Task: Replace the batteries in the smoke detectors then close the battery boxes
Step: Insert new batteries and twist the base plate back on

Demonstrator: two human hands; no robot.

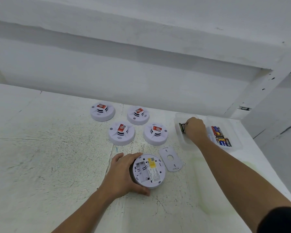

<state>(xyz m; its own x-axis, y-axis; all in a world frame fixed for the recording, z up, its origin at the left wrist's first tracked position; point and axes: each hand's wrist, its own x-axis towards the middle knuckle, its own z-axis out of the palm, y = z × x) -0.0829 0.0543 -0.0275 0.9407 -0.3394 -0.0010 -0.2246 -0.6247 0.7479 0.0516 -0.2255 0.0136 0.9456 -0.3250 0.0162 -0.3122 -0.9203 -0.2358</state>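
My left hand (123,174) grips the rim of a white smoke detector (149,171) lying face down, its battery compartment open and empty. The loose oval battery cover (171,160) lies just right of it. My right hand (196,130) reaches into a clear plastic tray (179,118), fingers closed around dark green-black batteries (182,128). A second clear tray (232,132) to the right holds several red, blue and black batteries (221,136).
Several more white smoke detectors stand face up with red-labelled tops: back left (102,111), back right (138,114), front left (121,133), front right (155,134). The scuffed white table ends at a white wall behind and drops off at the right edge.
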